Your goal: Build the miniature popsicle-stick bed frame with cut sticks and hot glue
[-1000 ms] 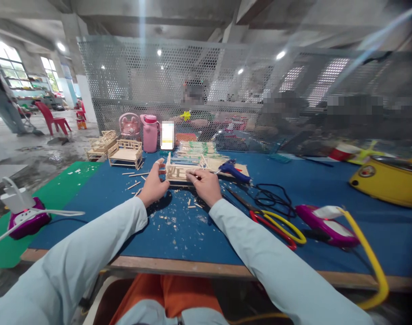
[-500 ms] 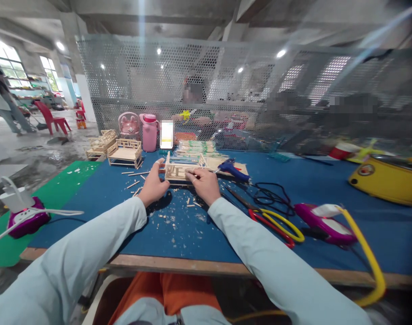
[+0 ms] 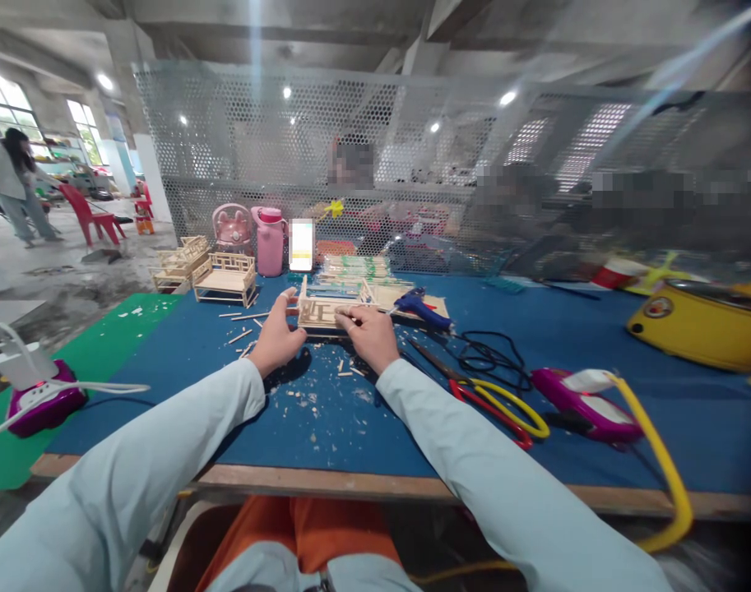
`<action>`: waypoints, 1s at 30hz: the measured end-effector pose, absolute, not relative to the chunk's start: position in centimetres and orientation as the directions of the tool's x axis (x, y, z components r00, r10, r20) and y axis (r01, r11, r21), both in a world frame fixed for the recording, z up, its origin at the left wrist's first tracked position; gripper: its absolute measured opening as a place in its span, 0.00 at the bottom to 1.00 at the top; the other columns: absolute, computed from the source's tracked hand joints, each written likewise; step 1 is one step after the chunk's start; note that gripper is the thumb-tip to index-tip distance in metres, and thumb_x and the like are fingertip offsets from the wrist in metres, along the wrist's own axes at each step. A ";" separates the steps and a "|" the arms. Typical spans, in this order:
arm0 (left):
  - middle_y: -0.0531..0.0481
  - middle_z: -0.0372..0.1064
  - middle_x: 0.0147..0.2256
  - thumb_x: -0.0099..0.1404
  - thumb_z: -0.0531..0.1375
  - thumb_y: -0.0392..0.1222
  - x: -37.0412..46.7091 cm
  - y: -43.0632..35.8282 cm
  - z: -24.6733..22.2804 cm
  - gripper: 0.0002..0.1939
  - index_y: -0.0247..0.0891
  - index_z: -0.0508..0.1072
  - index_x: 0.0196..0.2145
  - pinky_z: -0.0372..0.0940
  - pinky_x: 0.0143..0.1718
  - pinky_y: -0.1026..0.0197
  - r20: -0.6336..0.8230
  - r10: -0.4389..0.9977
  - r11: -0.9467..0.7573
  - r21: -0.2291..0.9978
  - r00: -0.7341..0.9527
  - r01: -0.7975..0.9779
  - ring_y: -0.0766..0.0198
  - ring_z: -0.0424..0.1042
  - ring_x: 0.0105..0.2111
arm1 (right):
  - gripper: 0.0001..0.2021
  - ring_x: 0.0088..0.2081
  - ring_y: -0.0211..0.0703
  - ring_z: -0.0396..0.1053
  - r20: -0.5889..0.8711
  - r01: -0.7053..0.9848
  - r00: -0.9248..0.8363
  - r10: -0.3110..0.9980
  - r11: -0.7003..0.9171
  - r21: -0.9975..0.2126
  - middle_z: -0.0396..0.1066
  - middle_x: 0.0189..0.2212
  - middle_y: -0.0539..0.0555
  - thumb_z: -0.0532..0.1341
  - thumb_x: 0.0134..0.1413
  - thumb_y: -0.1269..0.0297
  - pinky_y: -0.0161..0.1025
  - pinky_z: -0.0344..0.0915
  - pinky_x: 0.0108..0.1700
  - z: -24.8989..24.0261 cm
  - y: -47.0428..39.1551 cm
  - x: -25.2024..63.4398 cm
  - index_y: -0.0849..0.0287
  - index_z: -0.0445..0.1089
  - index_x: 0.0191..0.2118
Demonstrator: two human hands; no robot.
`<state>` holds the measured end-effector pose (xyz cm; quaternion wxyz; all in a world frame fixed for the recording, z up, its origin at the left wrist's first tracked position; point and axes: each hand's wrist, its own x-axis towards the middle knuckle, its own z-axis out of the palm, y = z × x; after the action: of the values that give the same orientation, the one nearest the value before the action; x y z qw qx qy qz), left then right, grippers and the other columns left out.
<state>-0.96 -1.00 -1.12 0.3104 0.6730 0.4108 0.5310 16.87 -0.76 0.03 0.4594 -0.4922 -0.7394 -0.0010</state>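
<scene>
A miniature bench of thin wooden sticks [image 3: 317,316] stands on the blue tabletop in front of me. My left hand [image 3: 276,335] grips its left end, the thumb at the front and the fingers around the side. Over the bench's seat, my right hand [image 3: 375,337] is closed in a pinch. Whatever lies between those fingertips is too small to make out. To the right of that hand lies a blue glue gun [image 3: 423,308], its nozzle towards the bench. Short stick offcuts [image 3: 241,335] and pale crumbs surround the work.
Another miniature bench [image 3: 225,281] stands back left, beside a pink flask [image 3: 270,242] and a lit phone [image 3: 301,245]. Scissors with red and yellow handles [image 3: 504,407] and a purple power strip [image 3: 588,407] lie right. A perforated metal screen [image 3: 227,140] rises behind.
Both hands keep nearly the same position at the bench. The whole view has shifted slightly. At the far left, a person in the background has changed posture, with an arm reaching towards a red chair.
</scene>
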 end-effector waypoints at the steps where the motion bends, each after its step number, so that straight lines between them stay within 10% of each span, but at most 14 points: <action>1: 0.39 0.57 0.52 0.48 0.55 0.25 -1.0 -1.0 -1.1 0.37 0.36 0.52 0.56 0.65 0.39 0.59 0.458 0.884 -0.468 0.856 0.098 0.219 0.59 0.64 0.46 | 0.07 0.38 0.44 0.72 0.681 0.729 -0.094 0.726 0.516 -0.450 0.76 0.34 0.54 0.59 0.50 0.66 0.39 0.66 0.42 0.0 -0.8 16.9 0.55 0.76 0.32; 30: 0.39 0.58 0.52 0.47 0.55 0.25 -1.0 -1.0 -1.1 0.37 0.36 0.53 0.55 0.66 0.39 0.60 0.463 0.881 -0.473 0.859 0.096 0.195 0.59 0.65 0.46 | 0.08 0.37 0.44 0.72 0.678 0.735 -0.091 0.729 0.509 -0.449 0.76 0.34 0.53 0.59 0.50 0.65 0.39 0.66 0.41 0.0 -0.8 16.9 0.54 0.76 0.33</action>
<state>-0.95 -1.03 -1.12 0.3188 0.6683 0.4024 0.5383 16.92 -0.76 0.02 0.4570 -0.4956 -0.7386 -0.0030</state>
